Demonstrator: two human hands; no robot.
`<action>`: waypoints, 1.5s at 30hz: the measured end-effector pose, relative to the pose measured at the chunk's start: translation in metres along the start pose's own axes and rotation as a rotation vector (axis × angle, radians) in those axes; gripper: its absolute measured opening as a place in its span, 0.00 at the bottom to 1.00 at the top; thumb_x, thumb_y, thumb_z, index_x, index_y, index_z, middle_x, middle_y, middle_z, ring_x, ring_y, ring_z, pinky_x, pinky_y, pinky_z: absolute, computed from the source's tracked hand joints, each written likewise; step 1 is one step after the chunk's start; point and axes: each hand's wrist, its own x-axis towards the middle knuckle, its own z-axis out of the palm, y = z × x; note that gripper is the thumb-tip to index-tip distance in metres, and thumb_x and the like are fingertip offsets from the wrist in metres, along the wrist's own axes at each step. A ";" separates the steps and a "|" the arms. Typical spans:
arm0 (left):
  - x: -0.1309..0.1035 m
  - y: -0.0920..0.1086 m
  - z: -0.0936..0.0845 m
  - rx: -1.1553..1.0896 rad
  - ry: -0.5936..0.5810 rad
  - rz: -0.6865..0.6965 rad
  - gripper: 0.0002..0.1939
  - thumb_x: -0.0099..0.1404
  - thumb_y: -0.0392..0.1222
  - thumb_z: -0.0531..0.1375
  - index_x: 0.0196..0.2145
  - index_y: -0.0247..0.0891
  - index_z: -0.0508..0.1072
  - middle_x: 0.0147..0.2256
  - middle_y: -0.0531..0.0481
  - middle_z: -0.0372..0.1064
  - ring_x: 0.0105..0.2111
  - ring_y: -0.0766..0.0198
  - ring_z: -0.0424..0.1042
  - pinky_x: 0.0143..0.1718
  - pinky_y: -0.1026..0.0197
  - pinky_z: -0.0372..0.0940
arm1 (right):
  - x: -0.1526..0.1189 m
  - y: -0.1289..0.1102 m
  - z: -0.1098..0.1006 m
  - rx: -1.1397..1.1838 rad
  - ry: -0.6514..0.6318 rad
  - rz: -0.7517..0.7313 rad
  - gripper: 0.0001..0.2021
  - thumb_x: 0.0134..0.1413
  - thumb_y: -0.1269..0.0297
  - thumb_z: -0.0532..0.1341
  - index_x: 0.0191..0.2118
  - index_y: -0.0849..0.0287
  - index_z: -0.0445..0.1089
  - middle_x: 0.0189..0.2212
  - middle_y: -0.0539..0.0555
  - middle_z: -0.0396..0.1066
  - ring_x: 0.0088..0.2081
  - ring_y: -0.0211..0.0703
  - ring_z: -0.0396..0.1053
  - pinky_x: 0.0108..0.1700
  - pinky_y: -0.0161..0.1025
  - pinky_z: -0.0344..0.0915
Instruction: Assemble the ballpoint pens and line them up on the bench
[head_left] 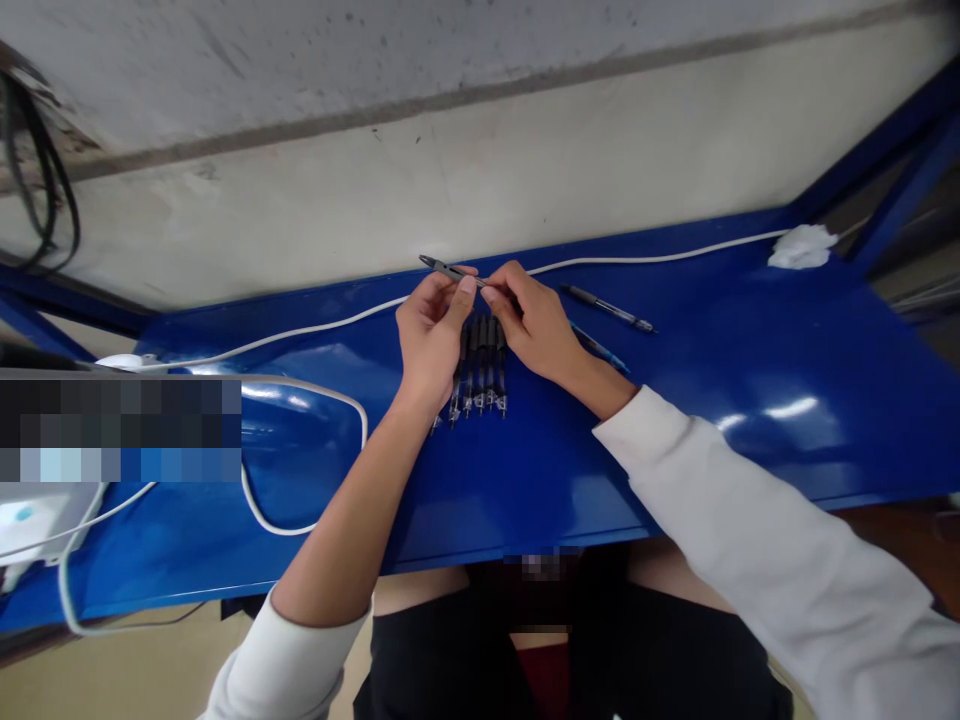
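Note:
A dark pen (444, 268) is held up over the back of the blue table, tilted, its dark end pointing to the upper left. My left hand (435, 335) is closed on its barrel between thumb and fingers. My right hand (531, 318) pinches the thin right end of the same pen, close to the left fingertips. Below and between the hands lies a row of several black pens (480, 370) side by side, clear ends toward me; their upper parts are partly covered by my hands.
Right of my right hand lie another black pen (611, 308) and a blue pen (600, 350), partly hidden. A white cable (322, 325) crosses the blue table (510, 490). Crumpled white plastic (802, 246) lies at the back right. White equipment stands at the left.

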 end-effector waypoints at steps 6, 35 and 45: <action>-0.001 0.002 0.001 -0.022 -0.003 -0.015 0.15 0.70 0.57 0.77 0.44 0.44 0.86 0.42 0.47 0.84 0.45 0.55 0.84 0.52 0.54 0.75 | 0.000 0.000 0.002 0.037 0.033 0.008 0.15 0.81 0.44 0.59 0.49 0.50 0.65 0.39 0.52 0.75 0.37 0.48 0.71 0.43 0.46 0.68; 0.000 0.002 -0.002 0.030 0.004 0.020 0.13 0.73 0.56 0.74 0.45 0.45 0.87 0.43 0.47 0.84 0.45 0.55 0.83 0.52 0.53 0.75 | 0.000 -0.001 -0.002 0.039 -0.037 0.028 0.17 0.83 0.43 0.56 0.49 0.50 0.70 0.39 0.52 0.77 0.38 0.48 0.72 0.44 0.45 0.66; 0.000 0.004 -0.002 0.003 0.010 -0.029 0.14 0.72 0.56 0.74 0.41 0.44 0.87 0.45 0.45 0.84 0.47 0.54 0.82 0.56 0.53 0.74 | 0.004 -0.012 -0.006 0.193 -0.054 0.109 0.23 0.80 0.37 0.59 0.44 0.52 0.73 0.33 0.48 0.72 0.34 0.43 0.65 0.40 0.42 0.59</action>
